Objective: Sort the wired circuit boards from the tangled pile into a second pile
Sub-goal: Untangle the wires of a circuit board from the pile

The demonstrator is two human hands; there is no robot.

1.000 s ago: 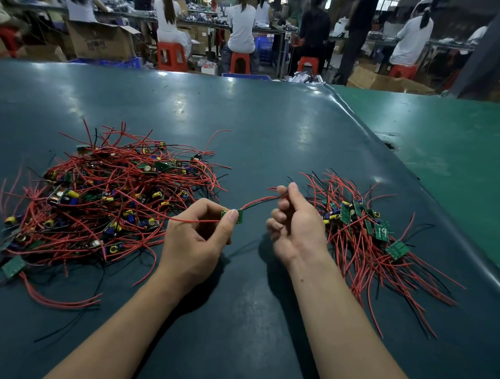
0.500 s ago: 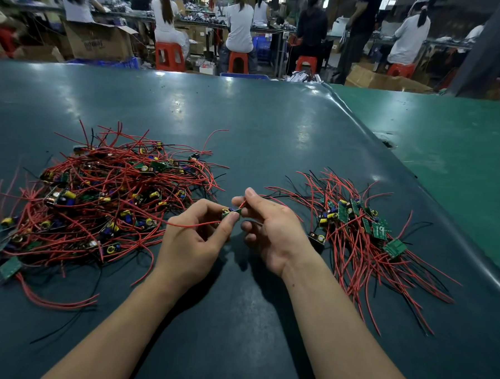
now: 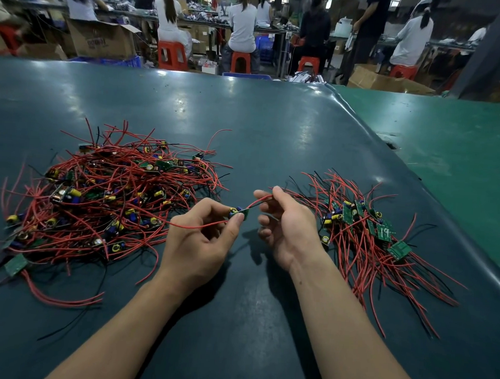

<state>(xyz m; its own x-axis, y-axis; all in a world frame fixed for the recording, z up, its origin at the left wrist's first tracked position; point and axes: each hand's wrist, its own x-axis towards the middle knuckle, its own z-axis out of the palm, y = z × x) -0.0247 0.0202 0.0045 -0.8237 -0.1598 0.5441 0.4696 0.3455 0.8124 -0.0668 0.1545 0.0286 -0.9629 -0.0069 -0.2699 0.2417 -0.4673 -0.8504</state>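
The right hand (image 3: pixel 287 223) has drawn back, pinching the red wire (image 3: pixel 259 201) taut. The left hand (image 3: pixel 200 239) still pinches the small board (image 3: pixel 238 212).

Tangled pile (image 3: pixel 103 199) left, second pile (image 3: pixel 368 233) right, hands btwn.

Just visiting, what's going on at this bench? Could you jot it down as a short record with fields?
Surface: dark teal table mat
Unsorted: large tangled pile of small green circuit boards with red wires, on the left
Sorted: smaller second pile of the same wired boards, on the right
Left hand: pinches one small green board
Right hand: pinches that board's red wire
Background: people seated on red stools
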